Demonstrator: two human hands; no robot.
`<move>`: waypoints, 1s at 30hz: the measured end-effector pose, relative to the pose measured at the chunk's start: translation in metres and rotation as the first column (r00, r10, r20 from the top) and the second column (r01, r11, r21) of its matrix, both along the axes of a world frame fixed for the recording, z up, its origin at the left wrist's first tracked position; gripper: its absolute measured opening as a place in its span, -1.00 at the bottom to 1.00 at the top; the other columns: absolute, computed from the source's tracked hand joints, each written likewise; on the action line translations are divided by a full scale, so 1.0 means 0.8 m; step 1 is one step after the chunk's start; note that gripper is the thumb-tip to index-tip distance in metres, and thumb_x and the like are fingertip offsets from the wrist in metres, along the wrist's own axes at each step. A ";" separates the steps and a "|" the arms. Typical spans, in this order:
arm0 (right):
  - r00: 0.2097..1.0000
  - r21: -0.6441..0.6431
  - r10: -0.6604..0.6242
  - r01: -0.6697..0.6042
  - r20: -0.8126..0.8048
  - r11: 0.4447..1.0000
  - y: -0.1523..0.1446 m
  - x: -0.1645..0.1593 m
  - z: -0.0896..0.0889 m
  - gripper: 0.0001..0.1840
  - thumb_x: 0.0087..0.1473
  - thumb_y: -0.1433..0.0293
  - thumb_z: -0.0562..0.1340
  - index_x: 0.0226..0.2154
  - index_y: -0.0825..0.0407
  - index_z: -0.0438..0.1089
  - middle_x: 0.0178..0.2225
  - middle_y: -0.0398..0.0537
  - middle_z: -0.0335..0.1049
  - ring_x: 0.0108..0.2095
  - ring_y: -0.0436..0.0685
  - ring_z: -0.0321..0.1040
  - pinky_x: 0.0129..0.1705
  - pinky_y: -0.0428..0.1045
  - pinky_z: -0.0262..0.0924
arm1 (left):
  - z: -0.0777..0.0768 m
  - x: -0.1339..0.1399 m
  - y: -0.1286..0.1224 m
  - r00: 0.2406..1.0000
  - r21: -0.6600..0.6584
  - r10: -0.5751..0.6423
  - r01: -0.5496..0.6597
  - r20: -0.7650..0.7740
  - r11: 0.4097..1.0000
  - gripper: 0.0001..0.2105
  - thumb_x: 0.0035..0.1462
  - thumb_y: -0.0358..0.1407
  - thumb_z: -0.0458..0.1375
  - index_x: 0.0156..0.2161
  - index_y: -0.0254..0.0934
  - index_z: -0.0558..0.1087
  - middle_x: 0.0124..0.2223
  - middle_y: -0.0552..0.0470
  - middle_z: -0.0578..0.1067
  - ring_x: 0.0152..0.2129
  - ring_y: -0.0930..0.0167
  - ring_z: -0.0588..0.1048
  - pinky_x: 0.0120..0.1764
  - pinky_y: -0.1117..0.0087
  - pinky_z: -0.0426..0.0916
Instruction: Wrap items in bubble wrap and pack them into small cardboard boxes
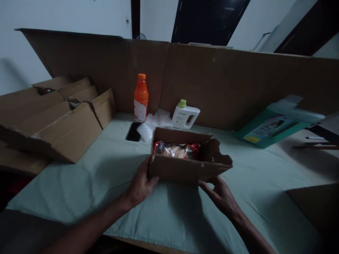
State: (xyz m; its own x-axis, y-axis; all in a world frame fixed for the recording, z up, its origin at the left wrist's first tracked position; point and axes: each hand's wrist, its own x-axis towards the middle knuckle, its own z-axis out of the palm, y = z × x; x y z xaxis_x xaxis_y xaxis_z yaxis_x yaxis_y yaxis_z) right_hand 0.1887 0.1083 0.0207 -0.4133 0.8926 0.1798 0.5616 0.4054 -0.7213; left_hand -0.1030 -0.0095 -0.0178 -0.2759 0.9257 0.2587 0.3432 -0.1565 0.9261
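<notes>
Open box (182,171) noted on the near side of the white jug (181,118), its top uncovered, a torn, ragged edge seen at its right end; whether its base is lifted off the cloth (113,201) cannot be told. A packet in red and clear plastic (174,151) is held inside. The box's left end is clasped by the left hand (140,185), thumb laid on the near wall. The lower near edge is touched by the right hand (224,197); fingers partly hidden, so its closure cannot be told. Left of the jug, bubble wrap (147,128), a dark flat slab (132,132) and an orange bottle (141,95) are crowded together. Farther left, a divided carton (71,137) is seen, cloth running between. Behind the jug, room is bounded by a cardboard panel (201,77). Well right of the jug, a green jug (270,130) is seen, a broad stretch of cloth lying between.
</notes>
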 end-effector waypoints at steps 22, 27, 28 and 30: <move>0.969 -0.044 -0.171 0.166 -0.179 0.985 0.093 -0.075 -0.063 -0.48 -0.08 0.07 0.29 -0.12 0.00 0.29 -0.27 0.01 0.48 -0.28 0.22 0.43 -0.25 0.08 0.32 | 0.026 -0.166 0.241 0.846 0.023 0.383 -0.404 -0.371 0.914 -0.84 -0.16 -0.50 0.21 -0.38 -0.26 0.49 -0.10 -0.14 0.56 0.08 0.11 0.40 0.28 0.02 0.08; 0.972 -0.042 -0.172 0.168 -0.160 0.985 0.094 -0.072 -0.064 -0.51 -0.08 0.08 0.30 -0.14 -0.02 0.29 -0.28 0.02 0.50 -0.29 0.25 0.46 -0.27 0.10 0.32 | 0.041 -0.154 0.155 0.848 0.079 0.413 -0.412 -0.331 0.908 -0.95 -0.01 -0.40 0.17 -0.39 -0.23 0.41 0.01 -0.13 0.52 0.08 0.21 0.40 0.21 0.14 0.21; 0.973 -0.037 -0.178 0.175 -0.147 0.984 0.095 -0.072 -0.065 -0.52 -0.10 0.08 0.30 -0.16 -0.03 0.29 -0.31 0.01 0.50 -0.31 0.25 0.45 -0.30 0.10 0.31 | 0.041 -0.149 0.125 0.851 0.086 0.416 -0.411 -0.321 0.908 -0.97 0.01 -0.38 0.16 -0.36 -0.23 0.40 0.03 -0.14 0.51 0.08 0.22 0.41 0.18 0.16 0.24; 0.974 -0.017 -0.190 0.189 -0.127 0.982 0.097 -0.072 -0.067 -0.53 -0.12 0.08 0.29 -0.18 -0.04 0.29 -0.36 -0.02 0.49 -0.36 0.25 0.44 -0.35 0.09 0.29 | 0.036 -0.135 0.063 0.873 0.072 0.379 -0.376 -0.308 0.924 -0.96 0.02 -0.37 0.14 -0.35 -0.22 0.38 0.02 -0.12 0.52 0.02 0.26 0.47 0.11 0.22 0.33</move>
State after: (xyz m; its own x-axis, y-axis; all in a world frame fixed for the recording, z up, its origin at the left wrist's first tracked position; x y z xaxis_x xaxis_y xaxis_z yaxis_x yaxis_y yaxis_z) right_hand 0.1309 0.1862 -0.0329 -0.2107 0.9534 0.2158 0.5315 0.2970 -0.7933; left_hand -0.2110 0.0410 0.0108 -0.5079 0.7643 0.3974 0.6471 0.0340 0.7616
